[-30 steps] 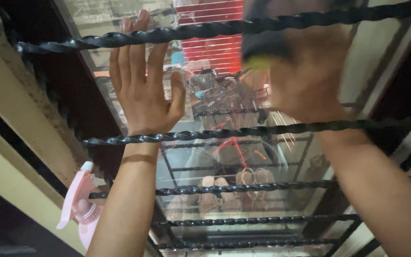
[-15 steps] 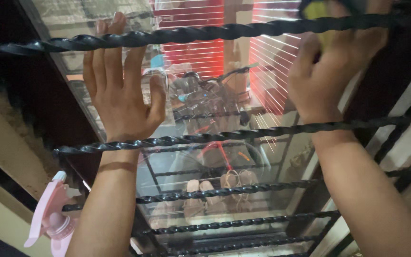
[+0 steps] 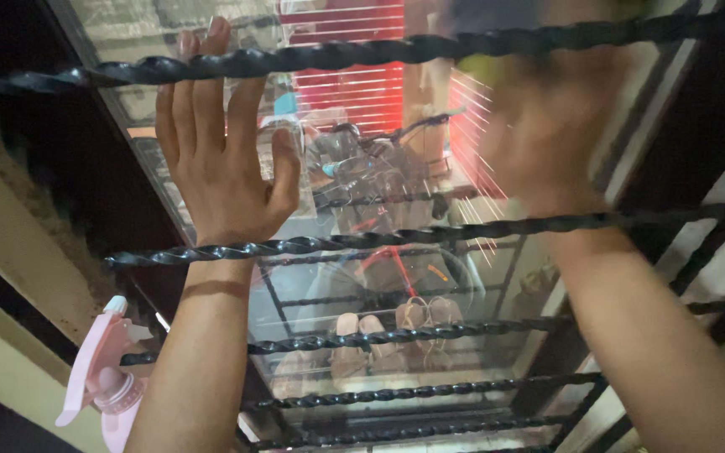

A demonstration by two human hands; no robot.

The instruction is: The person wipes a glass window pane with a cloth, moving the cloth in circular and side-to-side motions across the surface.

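Two hands: left hand [image 3: 226, 168] and right hand [image 3: 547, 134]; five twisted black bars [image 3: 396, 239] across the glass [image 3: 362, 277]; one pink spray bottle [image 3: 102, 377]; one yellow sponge [image 3: 484, 67], blurred, at the right hand

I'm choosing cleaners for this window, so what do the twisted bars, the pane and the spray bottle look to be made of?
Twisted bars: likely iron or steel, painted glossy black; the spiral ridges catch highlights.
Pane: clear glass, judging by its sharp reflections of shoes and a bicycle.
Spray bottle: pink plastic, smooth and slightly matte, with a moulded trigger head.
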